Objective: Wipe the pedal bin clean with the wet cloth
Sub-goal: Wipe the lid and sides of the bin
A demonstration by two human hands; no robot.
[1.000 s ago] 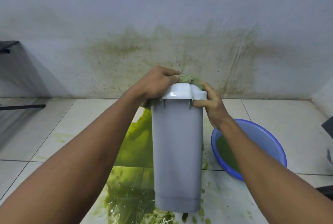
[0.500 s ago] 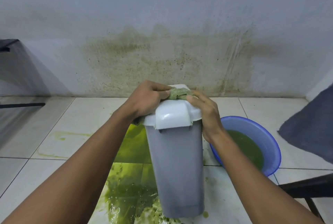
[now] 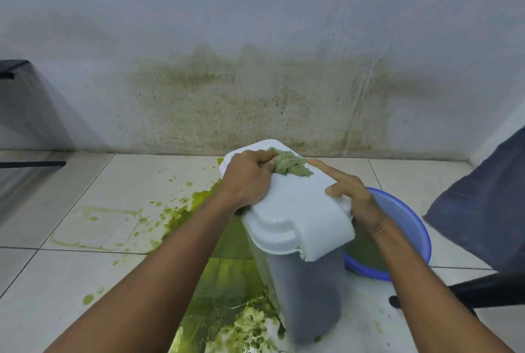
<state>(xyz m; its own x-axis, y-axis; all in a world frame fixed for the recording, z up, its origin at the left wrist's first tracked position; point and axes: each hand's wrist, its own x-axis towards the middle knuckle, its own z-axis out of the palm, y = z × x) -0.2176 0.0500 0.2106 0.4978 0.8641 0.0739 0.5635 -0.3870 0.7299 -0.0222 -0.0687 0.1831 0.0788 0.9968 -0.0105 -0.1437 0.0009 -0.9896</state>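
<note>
Grey pedal bin [image 3: 308, 293], white lid [image 3: 298, 210], my wet cloth [image 3: 289, 165] murky green, bright green spill [image 3: 224, 276] on pale tiles [image 3: 93, 281], blue basin [image 3: 414, 230] at right, olive-stained white wall [image 3: 255, 11].

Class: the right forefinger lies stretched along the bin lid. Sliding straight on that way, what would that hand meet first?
Probably the green cloth, bunched on the lid just ahead of the right hand, gripped by the left hand.

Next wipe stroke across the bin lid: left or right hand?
Left. The left hand grips the wet cloth on the far end of the lid; the right hand holds the lid's right edge, steadying the bin.
</note>
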